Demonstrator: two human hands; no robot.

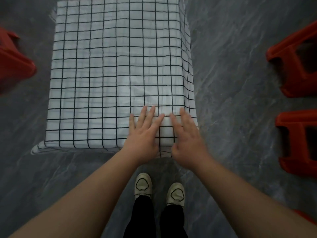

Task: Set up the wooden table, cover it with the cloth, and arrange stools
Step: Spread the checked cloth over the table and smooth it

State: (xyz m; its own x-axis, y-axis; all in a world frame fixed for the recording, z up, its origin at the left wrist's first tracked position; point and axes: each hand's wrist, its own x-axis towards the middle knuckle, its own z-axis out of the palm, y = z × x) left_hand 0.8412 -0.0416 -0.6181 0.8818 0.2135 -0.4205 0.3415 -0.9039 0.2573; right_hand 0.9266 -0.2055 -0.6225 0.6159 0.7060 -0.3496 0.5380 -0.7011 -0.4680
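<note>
While both hands lie flat on the cloth [109,74] near the front right corner, the step in hand looks like smoothing it over the tabletop, which is wholly hidden beneath. The left hand [143,136] has its fingers spread and pressed palm-down, gripping nothing; the right hand [186,134] is likewise open and flat, though blurred, so I judge it is sweeping. To do this well, the palms should push outward from the middle toward the edges, carrying creases off the corner rather than bunching them. A light, even pressure suits thin fabric; dragging hard could pull the whole cloth askew. The grid lines make a handy guide: where they bend, as along the right edge, the cloth hangs over or is wrinkled. The front left corner droops lower than the rest, so the drape may need evening out.

The cloth is white with dark checks and covers the whole top, falling over the sides. The floor [240,100] is grey, veined like stone. Red stools stand apart from the table: one at the left [13,62], two at the right [296,62] [298,143], not yet drawn in. White shoes [143,186] stand just before the table.
</note>
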